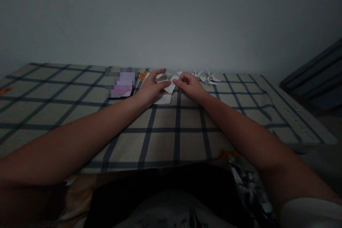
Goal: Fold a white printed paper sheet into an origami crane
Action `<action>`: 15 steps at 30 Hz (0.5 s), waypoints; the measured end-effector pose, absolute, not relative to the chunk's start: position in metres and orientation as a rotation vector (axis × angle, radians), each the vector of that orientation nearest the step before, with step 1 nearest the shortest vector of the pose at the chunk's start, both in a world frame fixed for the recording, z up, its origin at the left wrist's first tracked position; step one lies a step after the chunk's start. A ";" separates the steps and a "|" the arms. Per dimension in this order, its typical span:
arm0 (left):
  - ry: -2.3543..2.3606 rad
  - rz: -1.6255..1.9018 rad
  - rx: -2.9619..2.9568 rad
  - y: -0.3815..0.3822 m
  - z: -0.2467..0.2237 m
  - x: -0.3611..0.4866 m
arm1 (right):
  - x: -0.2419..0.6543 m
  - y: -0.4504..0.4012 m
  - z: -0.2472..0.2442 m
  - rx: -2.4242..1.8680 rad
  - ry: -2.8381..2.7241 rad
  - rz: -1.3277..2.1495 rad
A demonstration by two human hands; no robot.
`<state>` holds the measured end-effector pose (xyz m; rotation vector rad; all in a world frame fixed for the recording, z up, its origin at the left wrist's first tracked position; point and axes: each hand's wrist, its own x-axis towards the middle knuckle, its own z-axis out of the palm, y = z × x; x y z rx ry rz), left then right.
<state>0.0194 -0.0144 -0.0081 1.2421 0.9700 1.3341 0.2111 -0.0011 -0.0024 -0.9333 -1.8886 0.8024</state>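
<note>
Dim head-camera view: I look down on a checked tablecloth (164,142) set against a plain wall (171,21). Near the wall sit small white origami cranes (210,78), their points sticking up; take them as the landmark.

Just left of the cranes, both my hands meet at a piece of creased paper (171,88). My left hand (151,87) has its forefinger stretched away from the thumb, a fairly wide spread, with the thumb resting on the paper. My right hand (189,84) is curled into a narrow pinch at the paper's near right edge. Under and beside the left hand, farther left of the cranes, lies a flat paper sheet (165,99).

As I judge it, the cranes are finished or close to it, while the creased paper is only partly shaped. The flat sheet seems unworked. How many folds remain I cannot tell.

Still farther left of the cranes is a dark-edged phone or tablet (125,81), its screen pixelated in purple and pink, so nothing on it reads. Well to the right of the cranes, the cloth's end carries pale lettering (299,118), too faint to make out. I can read no brand.
</note>
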 end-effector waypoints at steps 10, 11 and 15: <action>1.053 1.223 1.488 -0.011 -0.022 0.014 | 0.209 -0.005 0.001 -0.789 -1.997 0.411; 1.055 1.227 1.516 -0.009 -0.023 0.013 | 0.209 -0.004 0.001 -0.791 -1.973 0.422; 1.051 1.342 1.652 -0.006 -0.021 0.008 | 0.212 0.000 0.000 -0.825 -1.857 0.503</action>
